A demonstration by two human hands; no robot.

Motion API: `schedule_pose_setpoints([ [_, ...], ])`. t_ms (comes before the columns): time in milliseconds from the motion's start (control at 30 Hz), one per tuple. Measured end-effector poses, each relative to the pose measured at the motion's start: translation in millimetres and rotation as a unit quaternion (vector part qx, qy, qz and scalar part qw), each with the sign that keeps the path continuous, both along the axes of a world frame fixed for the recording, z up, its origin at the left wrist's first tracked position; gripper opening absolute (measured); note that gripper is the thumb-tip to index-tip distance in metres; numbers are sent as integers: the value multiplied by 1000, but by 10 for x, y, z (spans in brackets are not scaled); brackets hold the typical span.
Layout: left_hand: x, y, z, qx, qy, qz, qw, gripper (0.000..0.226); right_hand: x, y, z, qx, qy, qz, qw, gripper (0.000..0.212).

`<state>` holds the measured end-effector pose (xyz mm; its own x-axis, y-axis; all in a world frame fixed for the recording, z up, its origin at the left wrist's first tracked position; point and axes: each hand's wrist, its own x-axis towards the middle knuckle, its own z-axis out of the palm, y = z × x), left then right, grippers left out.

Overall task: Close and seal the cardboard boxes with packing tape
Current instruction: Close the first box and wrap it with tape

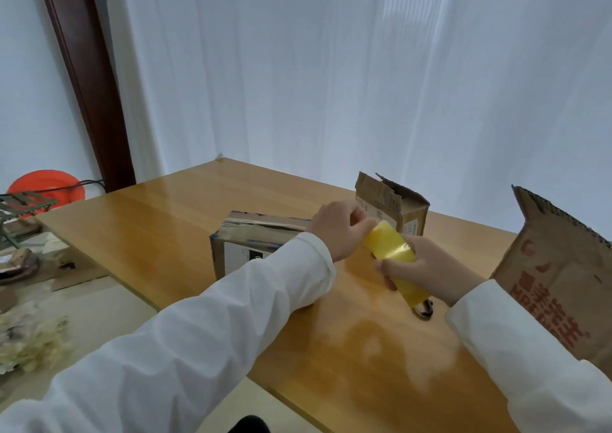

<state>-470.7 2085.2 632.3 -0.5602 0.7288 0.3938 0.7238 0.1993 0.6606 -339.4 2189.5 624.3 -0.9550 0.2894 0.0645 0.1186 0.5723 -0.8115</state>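
My right hand (427,268) grips a yellowish roll of packing tape (392,253) above the wooden table (165,220). My left hand (341,225) pinches at the roll's far top edge with curled fingers. Just behind my left hand lies a low cardboard box (251,243) with its flaps folded down and old tape on them. A smaller box (394,207) with torn, raised flaps stands behind the roll. A large open flap of a third box (563,267) with red print rises at the right.
A small dark metal object (424,310) lies on the table under the roll. Left of the table the floor holds cardboard scraps, a red round basin (46,187) and a folding rack. White curtains hang behind.
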Motion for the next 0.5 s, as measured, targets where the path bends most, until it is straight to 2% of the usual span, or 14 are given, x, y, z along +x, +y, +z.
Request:
schedule_pose_setpoints([
  [100, -89, -79, 118, 40, -21, 61, 997, 16, -74, -103, 197, 13, 29, 17, 999, 37],
  [167, -164, -152, 245, 92, -43, 93, 991, 18, -200, -151, 423, 61, -9, 4, 998, 41],
  [233, -265, -274, 407, 166, -74, 118, 976, 20, -355, -165, 681, 108, -116, -36, 987, 70],
  [267, -330, -349, 477, 197, -87, 129, 968, 21, -408, -190, 801, 102, -158, -45, 981, 88],
  [300, -401, -428, 535, 223, -98, 141, 960, 23, -470, -181, 889, 82, -164, -36, 982, 97],
  [333, -488, -513, 577, 241, -108, 155, 952, 24, -525, -186, 965, 57, -145, -20, 988, 97],
  [400, -685, -701, 610, 265, -127, 190, 937, 25, -606, -238, 1106, 1, -123, -4, 992, 83],
  [467, -874, -912, 598, 283, -149, 225, 920, 27, -702, -303, 1195, -13, -172, -14, 985, 72],
  [500, -959, -1022, 566, 285, -157, 241, 914, 28, -762, -338, 1212, 17, -216, -29, 976, 67],
])
